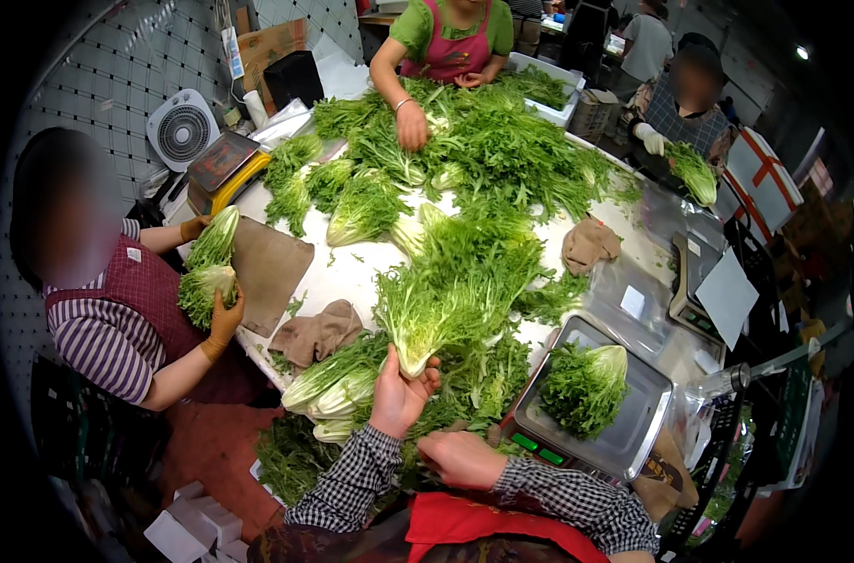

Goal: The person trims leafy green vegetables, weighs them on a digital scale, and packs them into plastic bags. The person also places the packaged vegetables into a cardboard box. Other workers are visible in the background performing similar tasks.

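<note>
My left hand [401, 402] grips a head of curly endive [421, 324] by its pale base, with the frilly leaves fanning away from me. Close by on the right, my right hand [462, 460] is closed; its fingers curl under, and whatever they may hold is hidden. Another curly endive head [587, 389] lies on the metal pan of a digital scale [648, 403] to the right. Left of my left hand, several heads with white stems [341, 387] lie stacked at the table's near edge. Loose green leaves [488, 371] spread beneath and beyond my hands.
A large heap of endive [511, 150] covers the far table. Brown cloths [319, 335] [591, 246] lie on both sides. Co-workers stand at left [117, 300], far side [446, 47] and right [685, 122], some handling heads. A second scale [697, 281] stands at right, plastic bags [624, 305] beside it.
</note>
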The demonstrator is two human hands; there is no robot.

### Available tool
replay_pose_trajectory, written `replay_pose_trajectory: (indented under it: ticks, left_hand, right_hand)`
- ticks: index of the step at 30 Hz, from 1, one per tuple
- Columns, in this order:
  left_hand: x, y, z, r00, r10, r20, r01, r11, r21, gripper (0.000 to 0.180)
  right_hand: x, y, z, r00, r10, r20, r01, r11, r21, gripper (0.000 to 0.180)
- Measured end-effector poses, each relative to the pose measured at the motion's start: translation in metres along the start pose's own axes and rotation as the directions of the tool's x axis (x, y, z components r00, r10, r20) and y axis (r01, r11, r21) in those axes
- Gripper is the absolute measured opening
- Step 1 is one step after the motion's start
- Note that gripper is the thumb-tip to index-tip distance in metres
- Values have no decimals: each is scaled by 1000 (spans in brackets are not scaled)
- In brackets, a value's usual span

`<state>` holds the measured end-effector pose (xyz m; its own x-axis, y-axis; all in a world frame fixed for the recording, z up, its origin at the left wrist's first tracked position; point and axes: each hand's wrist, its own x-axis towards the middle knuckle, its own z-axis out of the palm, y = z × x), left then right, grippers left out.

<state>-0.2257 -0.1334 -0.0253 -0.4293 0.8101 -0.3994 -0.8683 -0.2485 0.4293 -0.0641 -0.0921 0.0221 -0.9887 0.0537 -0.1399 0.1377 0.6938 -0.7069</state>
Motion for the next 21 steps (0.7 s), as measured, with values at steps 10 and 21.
replay_pose_trajectory:
  ticks: [10,21]
  left_hand:
    - [-13,-15,-13,991,-38,131,42,999,-25,61]
    - [-30,-43,-4,994,11,109,-13,1000,16,48]
  right_hand:
    - [15,24,-24,784,345,-516,-79,880,468,17]
    - [35,39,-2,722,489,-490,-122,787,604,20]
